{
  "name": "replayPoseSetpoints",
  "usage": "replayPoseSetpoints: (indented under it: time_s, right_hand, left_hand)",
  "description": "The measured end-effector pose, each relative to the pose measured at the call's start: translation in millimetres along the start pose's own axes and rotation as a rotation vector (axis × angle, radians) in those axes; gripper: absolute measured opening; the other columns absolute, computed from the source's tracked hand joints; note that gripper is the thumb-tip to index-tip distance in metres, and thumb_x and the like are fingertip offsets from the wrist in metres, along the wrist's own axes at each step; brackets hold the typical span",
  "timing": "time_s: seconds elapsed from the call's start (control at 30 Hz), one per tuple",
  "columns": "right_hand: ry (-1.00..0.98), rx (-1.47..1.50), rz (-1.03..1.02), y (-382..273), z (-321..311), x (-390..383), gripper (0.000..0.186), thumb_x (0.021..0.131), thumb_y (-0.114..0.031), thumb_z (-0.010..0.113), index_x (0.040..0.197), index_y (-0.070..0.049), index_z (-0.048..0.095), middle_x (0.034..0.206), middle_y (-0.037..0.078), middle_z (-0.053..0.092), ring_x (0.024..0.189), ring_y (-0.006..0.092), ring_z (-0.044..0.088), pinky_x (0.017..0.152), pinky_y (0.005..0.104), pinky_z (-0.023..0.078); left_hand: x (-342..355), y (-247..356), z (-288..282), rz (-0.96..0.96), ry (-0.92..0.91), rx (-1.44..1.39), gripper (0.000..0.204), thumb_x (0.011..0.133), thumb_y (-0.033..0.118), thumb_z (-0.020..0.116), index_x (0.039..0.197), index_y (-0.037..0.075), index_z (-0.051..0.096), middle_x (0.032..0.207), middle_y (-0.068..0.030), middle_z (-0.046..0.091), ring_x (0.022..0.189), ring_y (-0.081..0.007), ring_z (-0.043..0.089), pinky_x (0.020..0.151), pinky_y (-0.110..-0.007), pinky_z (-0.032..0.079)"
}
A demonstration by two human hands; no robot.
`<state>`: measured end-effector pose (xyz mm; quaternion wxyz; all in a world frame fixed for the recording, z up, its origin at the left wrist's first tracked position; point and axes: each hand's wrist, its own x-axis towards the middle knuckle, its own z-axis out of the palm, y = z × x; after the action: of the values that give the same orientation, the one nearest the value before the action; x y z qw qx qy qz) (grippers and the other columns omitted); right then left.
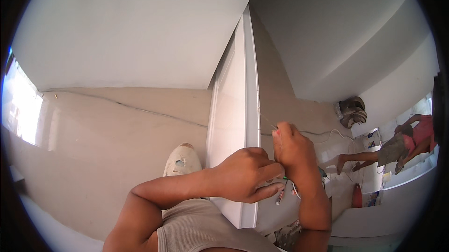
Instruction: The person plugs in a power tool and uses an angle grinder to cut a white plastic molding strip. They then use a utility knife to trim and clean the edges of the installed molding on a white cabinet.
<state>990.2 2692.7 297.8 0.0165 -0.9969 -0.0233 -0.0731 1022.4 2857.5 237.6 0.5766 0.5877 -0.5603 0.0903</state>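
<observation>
Between my arms a white door panel (pixel 228 102) stands edge-on, with its pale grey edge strip running away from me. On the right of that edge, my right hand (pixel 295 154) is closed in a fist around something mostly hidden. A thin, rod-like piece (pixel 267 119) sticks out past its fingers, toward the door edge. My left hand (pixel 250 175) reaches across the door, its fingers bent and curled by my right wrist. What it holds, if anything, is hidden. A small green bit (pixel 286 177) shows between the hands.
Below the hands lie a marker-like tool (pixel 281 195) and a white cord (pixel 295 191). A dark cable (pixel 126 106) crosses the floor on the left. My shoe (pixel 182 159) is beside the door. At right are a dark bag (pixel 351 111), a red cone-shaped object (pixel 357 196) and another person (pixel 397 147).
</observation>
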Motion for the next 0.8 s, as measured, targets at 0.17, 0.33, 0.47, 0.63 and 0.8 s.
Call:
replayPoseSetpoints:
  time_s: [0.17,0.33,0.47,0.63,0.8]
  right_hand:
    - [-0.052,-0.077,-0.020,-6,0,6,0.015,0.099,-0.019,0.053,0.098,-0.005,0.049,0.087,0.021,0.065,0.074,0.0420,0.068,0.066,0.0520,0.054]
    - [-0.115,-0.054,0.009,-8,0,8,0.015,0.097,-0.018,0.054,0.096,-0.004,0.049,0.082,0.020,0.066,0.072,0.0414,0.069,0.064,0.0499,0.056]
    - [-0.097,-0.067,0.055,-19,2,8,0.014,0.097,-0.017,0.055,0.096,-0.004,0.050,0.082,0.019,0.066,0.071,0.0399,0.069,0.064,0.0494,0.056]
    - [-0.119,-0.054,0.056,-17,2,12,0.012,0.096,-0.015,0.054,0.094,-0.004,0.050,0.082,0.019,0.066,0.071,0.0385,0.070,0.062,0.0479,0.057]
    - [-0.095,-0.027,0.055,-20,12,21,0.013,0.092,-0.014,0.059,0.092,-0.005,0.050,0.079,0.017,0.064,0.069,0.0384,0.068,0.059,0.0471,0.055]
  left_hand:
    - [-6,-4,1,0.064,0.100,-0.060,0.027,0.081,0.021,0.076,0.099,0.005,0.064,0.082,-0.0113,0.062,0.073,-0.0304,0.060,0.068,-0.041,0.050]
    - [-22,-30,-6,-0.308,0.553,0.077,0.061,0.081,0.032,0.080,0.120,-0.006,0.051,0.117,-0.0225,0.054,0.112,-0.0344,0.055,0.096,-0.041,0.044]
    - [-13,-53,-16,-0.759,0.472,-0.210,0.097,0.085,0.041,0.078,0.144,-0.013,0.023,0.140,-0.0317,0.041,0.134,-0.0396,0.043,0.112,-0.044,0.035]
    - [-9,-67,-8,-0.895,0.344,-0.407,0.116,0.083,0.046,0.079,0.152,-0.015,0.008,0.149,-0.0368,0.032,0.143,-0.0409,0.034,0.116,-0.042,0.030]
    - [-8,-64,-12,-0.922,0.346,-0.467,0.114,0.084,0.045,0.079,0.152,-0.014,0.010,0.146,-0.0347,0.039,0.141,-0.0360,0.038,0.115,-0.039,0.032]
